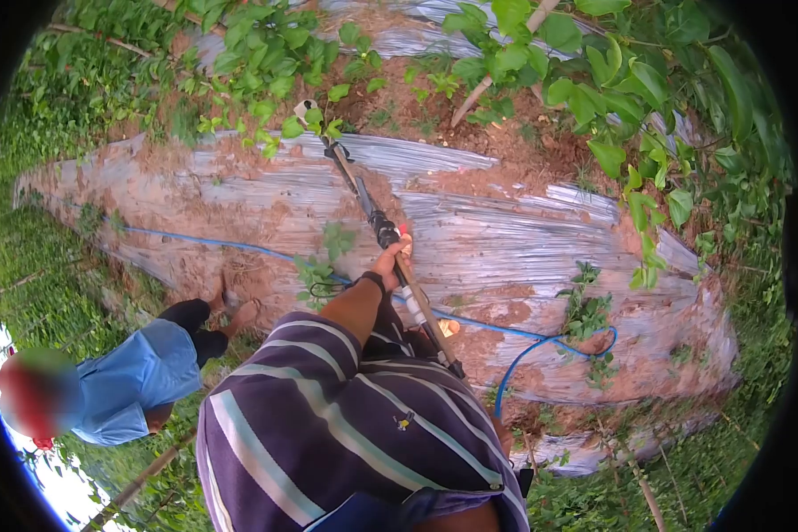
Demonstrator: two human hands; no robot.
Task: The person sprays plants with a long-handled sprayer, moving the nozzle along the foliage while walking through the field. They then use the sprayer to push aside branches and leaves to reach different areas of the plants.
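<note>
My left hand (387, 265), with a dark band at the wrist, is wrapped around a long pole (426, 315). The pole slants from near my shirt up and left toward the plants. Black binding (384, 228) surrounds it just beyond my fingers, and its far end carries a pale, blocky tip (307, 112) among leaves near the bed's edge. White wrapping shows on the shaft below my hand. At the right side of my striped shirt only a sliver of skin appears; my right hand is hidden.
Silvery plastic sheeting (514, 248), partly covered with soil, spreads over the bed. A blue hose (505, 332) crosses it and loops by a small plant (585, 306). Leafy vines (625, 97) and a stake (496, 71) stand beyond. Another person (137, 377) in blue is at left.
</note>
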